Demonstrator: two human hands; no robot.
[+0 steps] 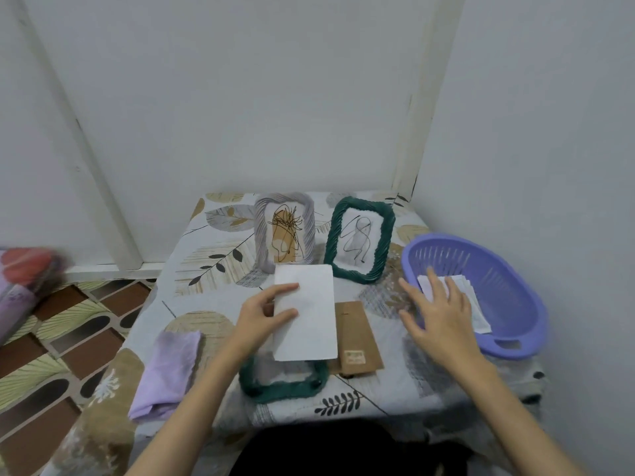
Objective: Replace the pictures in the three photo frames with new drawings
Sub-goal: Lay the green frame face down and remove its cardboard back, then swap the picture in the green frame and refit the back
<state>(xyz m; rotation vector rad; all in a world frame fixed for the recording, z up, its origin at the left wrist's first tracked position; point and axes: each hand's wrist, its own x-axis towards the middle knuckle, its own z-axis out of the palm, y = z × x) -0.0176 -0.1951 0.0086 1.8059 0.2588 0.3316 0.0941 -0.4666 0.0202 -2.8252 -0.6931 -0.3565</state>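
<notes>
My left hand (266, 316) grips a white sheet of paper (311, 317) by its left edge, holding it above a dark green rope frame (285, 386) that lies flat near the table's front. My right hand (436, 314) hovers open with spread fingers at the rim of a purple basket (515, 297), which holds several white papers (469, 297). A grey rope frame (285, 231) and a second green rope frame (359, 237) stand upright at the back, each showing a scribble drawing. A brown cardboard backing (359, 338) lies beside the flat frame.
A folded lilac cloth (168, 372) rests at the table's front left. The leaf-patterned tablecloth (220, 255) covers the small table, which sits in a corner of white walls. Tiled floor and a blurred patterned bundle (24, 280) are to the left.
</notes>
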